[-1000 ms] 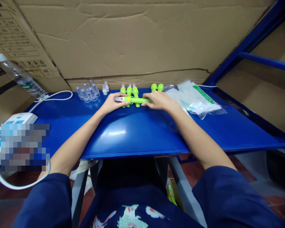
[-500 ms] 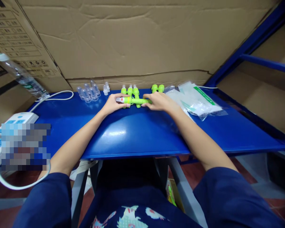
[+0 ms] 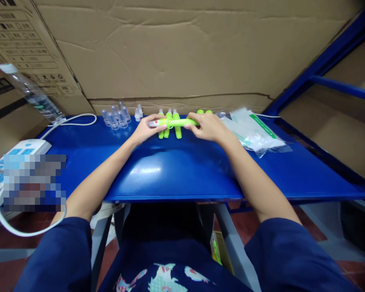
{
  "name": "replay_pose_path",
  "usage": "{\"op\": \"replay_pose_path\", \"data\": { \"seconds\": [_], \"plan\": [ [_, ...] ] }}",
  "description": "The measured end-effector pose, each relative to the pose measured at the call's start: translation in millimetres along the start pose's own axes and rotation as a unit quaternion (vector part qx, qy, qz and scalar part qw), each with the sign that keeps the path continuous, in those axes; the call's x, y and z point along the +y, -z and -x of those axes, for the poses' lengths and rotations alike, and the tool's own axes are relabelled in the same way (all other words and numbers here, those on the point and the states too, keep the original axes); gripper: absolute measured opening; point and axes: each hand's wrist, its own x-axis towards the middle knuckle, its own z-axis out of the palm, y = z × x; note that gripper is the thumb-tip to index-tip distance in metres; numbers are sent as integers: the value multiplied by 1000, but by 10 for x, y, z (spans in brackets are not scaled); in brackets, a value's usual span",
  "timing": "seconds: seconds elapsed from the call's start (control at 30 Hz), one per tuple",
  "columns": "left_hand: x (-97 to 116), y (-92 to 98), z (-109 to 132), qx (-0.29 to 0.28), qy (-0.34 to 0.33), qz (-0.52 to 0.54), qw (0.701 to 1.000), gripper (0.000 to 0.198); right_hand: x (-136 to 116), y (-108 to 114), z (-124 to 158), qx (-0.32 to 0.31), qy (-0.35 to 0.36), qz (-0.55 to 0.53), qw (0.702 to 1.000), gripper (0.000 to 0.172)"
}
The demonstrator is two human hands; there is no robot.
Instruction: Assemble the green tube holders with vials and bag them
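A slim lime-green tube (image 3: 180, 122) with a yellow ring and a whitish, clear end bearing a red dot lies level between my hands. My left hand (image 3: 142, 131) pinches its clear end between thumb and fingers. Around its right, green end, the fingers of my right hand (image 3: 210, 126) are closed. Just behind it, three similar green tubes (image 3: 178, 132) with clear tips rest side by side on the blue table (image 3: 170, 170). Two green round ends (image 3: 200, 111) show beyond my right hand, partly hidden by it.
Several clear plastic caps (image 3: 114, 120) stand at the back left, beside smaller clear pieces (image 3: 138, 112). Plastic bags (image 3: 261, 134) lie to the right. A water bottle (image 3: 33, 95), a white cable and a power strip (image 3: 27, 148) occupy the left. Cardboard (image 3: 176, 52) walls the back.
The held tube has shifted slightly up and right relative to the tubes behind it. Both hands still grip it; the whole view has moved a little.
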Motion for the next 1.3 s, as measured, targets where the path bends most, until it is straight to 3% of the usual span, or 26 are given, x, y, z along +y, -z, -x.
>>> {"op": "replay_pose_path", "data": {
  "seconds": [0.13,0.27,0.4,0.5,0.63,0.73,0.83,1.03,1.13,1.3],
  "plan": [
    [-19,-8,-52,12,40,109,993,81,105,-97,-43,18,-2,-36,999,44],
    [77,63,-137,58,66,132,987,63,160,-178,-84,43,-5,-92,995,41],
    [186,81,-154,60,84,173,980,64,160,-183,-86,83,-23,-174,981,42],
    [204,52,-121,38,115,224,967,75,162,-213,-98,115,-42,-258,958,49],
    [143,40,-81,63,155,249,954,77,177,-344,-166,112,-75,-390,911,67],
    [22,83,-95,78,168,221,957,77,191,-413,-209,100,-95,-432,891,70],
    [-168,168,-144,96,160,144,972,77,200,-379,-204,76,-121,-404,903,66],
    [-539,375,-208,161,102,-68,979,44,154,-243,-169,12,-185,-267,946,43],
    [-622,435,-204,176,108,-109,972,33,125,-273,-187,-35,-190,-224,955,39],
    [-637,464,-169,194,87,-190,958,30,98,-376,-219,-60,-164,-126,976,48]
  ]
}}
